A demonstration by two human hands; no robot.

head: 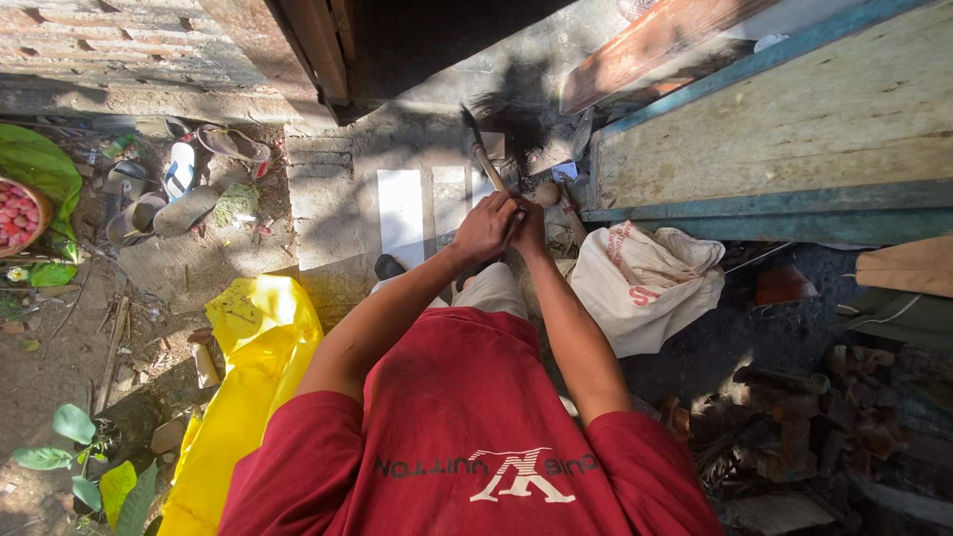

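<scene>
Looking down over a red shirt, I see both arms reaching forward. My left hand and my right hand are closed together around the wooden handle of a tool that points away from me, with a dark metal head at its far end. The hands overlap, so the lower part of the handle is hidden. A round wooden piece lies just right of the hands. Under the tool lie pale flat slabs on the ground.
A white cloth sack lies to the right, a yellow plastic sheet to the left. A blue-framed wooden panel leans at right. Sandals, a bowl of red fruit, and rusty metal scraps surround me.
</scene>
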